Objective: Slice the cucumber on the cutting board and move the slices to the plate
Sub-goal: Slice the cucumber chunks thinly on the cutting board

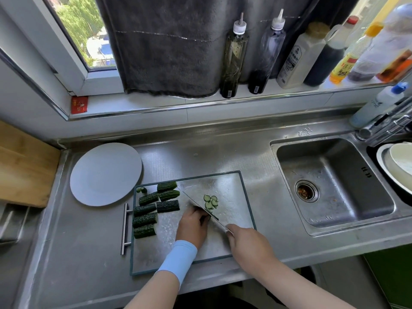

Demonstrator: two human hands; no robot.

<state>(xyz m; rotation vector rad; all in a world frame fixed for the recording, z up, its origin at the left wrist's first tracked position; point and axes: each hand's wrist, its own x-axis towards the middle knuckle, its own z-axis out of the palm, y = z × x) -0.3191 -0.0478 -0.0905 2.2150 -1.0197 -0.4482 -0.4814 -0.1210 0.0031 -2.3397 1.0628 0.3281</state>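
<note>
A steel cutting board (227, 186) with a dark rim lies on the counter. Several dark green cucumber chunks (148, 210) sit on its left part. A few thin cucumber slices (210, 201) lie near the board's middle. My left hand (192, 225) curls over a cucumber piece, mostly hidden beneath the fingers. My right hand (247, 243) grips the handle of a knife (205, 209), whose blade runs right beside my left fingers. A white plate (106, 173) stands bare to the board's upper left.
A steel sink (334, 181) lies to the right, with stacked bowls (396, 168) beyond it. Bottles (234, 61) line the windowsill. A wooden board (24, 166) sits at the far left. A bar handle (125, 228) sticks out from the cutting board's left edge.
</note>
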